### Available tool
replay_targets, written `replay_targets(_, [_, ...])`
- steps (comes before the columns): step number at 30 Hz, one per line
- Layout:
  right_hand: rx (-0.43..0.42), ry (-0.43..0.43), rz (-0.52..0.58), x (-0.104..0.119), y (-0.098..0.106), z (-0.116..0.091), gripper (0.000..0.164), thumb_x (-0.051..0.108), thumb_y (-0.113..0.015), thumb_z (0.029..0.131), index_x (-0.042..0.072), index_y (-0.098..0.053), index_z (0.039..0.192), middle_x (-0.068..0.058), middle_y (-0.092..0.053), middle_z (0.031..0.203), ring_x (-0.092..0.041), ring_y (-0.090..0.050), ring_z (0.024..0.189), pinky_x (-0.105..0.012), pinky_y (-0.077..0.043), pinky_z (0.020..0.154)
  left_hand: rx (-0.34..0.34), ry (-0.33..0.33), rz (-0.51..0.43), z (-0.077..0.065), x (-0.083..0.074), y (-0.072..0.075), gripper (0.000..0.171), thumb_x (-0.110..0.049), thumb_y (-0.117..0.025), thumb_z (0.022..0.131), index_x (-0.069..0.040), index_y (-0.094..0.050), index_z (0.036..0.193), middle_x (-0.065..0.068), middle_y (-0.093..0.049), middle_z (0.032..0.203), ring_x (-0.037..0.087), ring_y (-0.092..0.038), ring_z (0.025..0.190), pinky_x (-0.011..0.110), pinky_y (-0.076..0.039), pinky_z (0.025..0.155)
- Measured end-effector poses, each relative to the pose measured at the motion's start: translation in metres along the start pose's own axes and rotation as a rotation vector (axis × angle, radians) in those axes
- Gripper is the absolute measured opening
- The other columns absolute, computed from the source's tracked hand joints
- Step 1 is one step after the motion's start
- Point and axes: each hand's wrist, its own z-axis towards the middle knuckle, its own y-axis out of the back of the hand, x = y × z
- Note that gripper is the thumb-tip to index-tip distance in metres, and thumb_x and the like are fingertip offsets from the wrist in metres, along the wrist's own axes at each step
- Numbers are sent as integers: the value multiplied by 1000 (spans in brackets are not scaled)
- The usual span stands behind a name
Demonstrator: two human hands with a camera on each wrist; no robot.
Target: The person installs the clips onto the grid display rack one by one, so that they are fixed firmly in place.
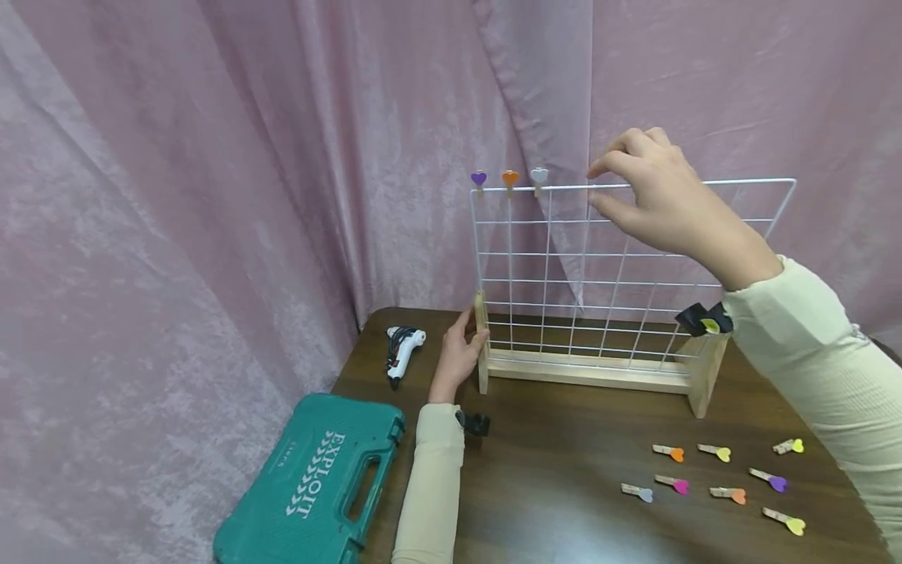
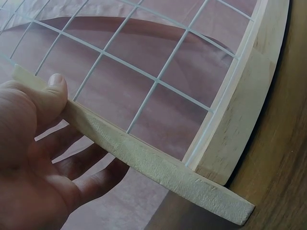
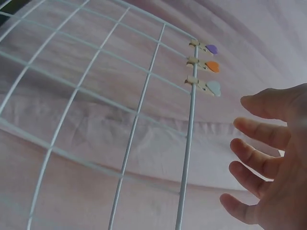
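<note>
A white wire grid rack (image 1: 599, 281) stands upright in a wooden base (image 1: 588, 374). Gripping the base's left upright (image 2: 158, 160) is my left hand (image 1: 460, 352), thumb on one side and fingers on the other. My right hand (image 1: 658, 188) hovers at the top bar, fingers apart and holding nothing; the right wrist view shows a gap between its fingertips and the wire. Three small wooden clothespins with hearts sit clipped along the top bar's left end: purple (image 1: 478, 179), orange (image 1: 510, 178) and pale blue-white (image 1: 539, 177).
Several heart clothespins lie on the table's right front, among them a pink one (image 1: 680, 486) and a purple one (image 1: 777, 483). At left are a teal carrying case (image 1: 331, 427) and a white glue gun (image 1: 403, 360) with a dark cord. A pink curtain (image 1: 416, 141) hangs behind.
</note>
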Motion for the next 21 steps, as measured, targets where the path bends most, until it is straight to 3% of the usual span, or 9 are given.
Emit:
replay_targets(14, [-57,132,40,-14,0,-58,19,0,-68,75,2,-64,94,-11,-57,97,-34,-46,97,-47,-34,79,-13,0,28,3,2,1,52,-13,-58,91,-8,-39,140,15,-57,121,24,-54,110,34,-50,85])
replay_targets(21, [-51,135,62,-24,-11,-91,21,-1,-68,74,4,-65,94,-9,-58,97,-32,-47,98,-45,-34,78,-12,-17,37,3,3,2,53,-16,-58,92,-6,-39,140,16,-56,122,25,-54,111,36,-50,87])
